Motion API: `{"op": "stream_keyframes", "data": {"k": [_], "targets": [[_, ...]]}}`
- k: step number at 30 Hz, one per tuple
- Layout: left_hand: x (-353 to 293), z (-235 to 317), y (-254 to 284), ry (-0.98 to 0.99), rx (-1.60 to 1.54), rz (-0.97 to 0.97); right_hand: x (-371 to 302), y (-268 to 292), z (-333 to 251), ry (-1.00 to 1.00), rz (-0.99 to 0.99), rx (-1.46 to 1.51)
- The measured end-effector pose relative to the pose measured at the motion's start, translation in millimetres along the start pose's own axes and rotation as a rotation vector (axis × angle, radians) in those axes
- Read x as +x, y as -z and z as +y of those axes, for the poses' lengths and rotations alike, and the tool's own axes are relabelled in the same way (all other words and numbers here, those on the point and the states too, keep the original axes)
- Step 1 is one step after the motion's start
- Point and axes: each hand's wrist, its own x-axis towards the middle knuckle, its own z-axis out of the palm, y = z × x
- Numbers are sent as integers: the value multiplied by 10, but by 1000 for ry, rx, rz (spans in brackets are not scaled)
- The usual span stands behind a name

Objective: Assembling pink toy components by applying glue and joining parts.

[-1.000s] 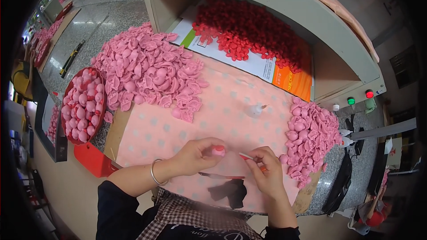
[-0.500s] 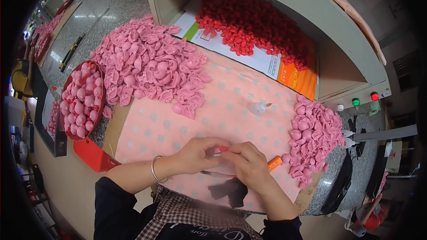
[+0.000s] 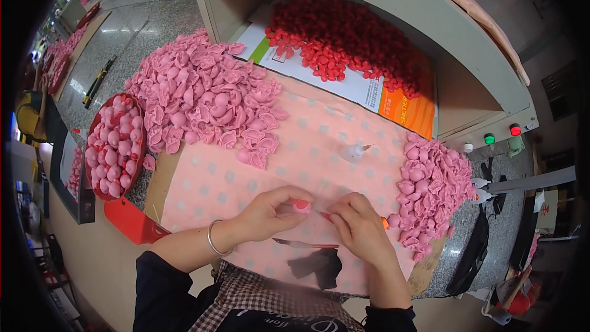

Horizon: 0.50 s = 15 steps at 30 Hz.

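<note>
My left hand (image 3: pixel 270 214) is closed, with a small round pink-and-red piece (image 3: pixel 300 205) between thumb and fingers. A short gap to its right, my right hand (image 3: pixel 359 229) pinches a small red bit (image 3: pixel 326 216); its exact kind is too small to tell. Both hands are over a pink cloth (image 3: pixel 258 179) with grey spots. Below them lie a thin tool (image 3: pixel 307 245) with a reddish handle and a piece of black fabric (image 3: pixel 321 266). Partly hidden by my right hand is an orange object (image 3: pixel 385 223). A small white squeeze bottle (image 3: pixel 354 152) stands beyond the hands.
Pink petal-like pieces form a large heap (image 3: pixel 203 95) at left and a smaller heap (image 3: pixel 430 187) at right. A red basket (image 3: pixel 142 138) holds pink balls. Under a grey metal hood (image 3: pixel 485 67) lie many red pieces (image 3: pixel 344 37). A yellow-black cutter (image 3: pixel 98 80) rests far left.
My hands have drawn apart, the right one moving rightward with a red bit in its fingertips. It now covers most of the orange object. The pink-and-red piece shows more plainly in my left hand.
</note>
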Motion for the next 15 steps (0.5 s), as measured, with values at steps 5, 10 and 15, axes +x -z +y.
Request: {"op": "stream_keyframes", "data": {"k": [5, 10, 15], "targets": [[-86, -58, 8, -56, 20, -1, -286, 385, -572, 366, 665, -35], [-104, -16, -24, 42, 20, 10, -76, 714, -922, 1339, 1437, -786], [-182, -22, 33, 23, 26, 54, -143, 448, -1118, 767, 1839, -919]]}}
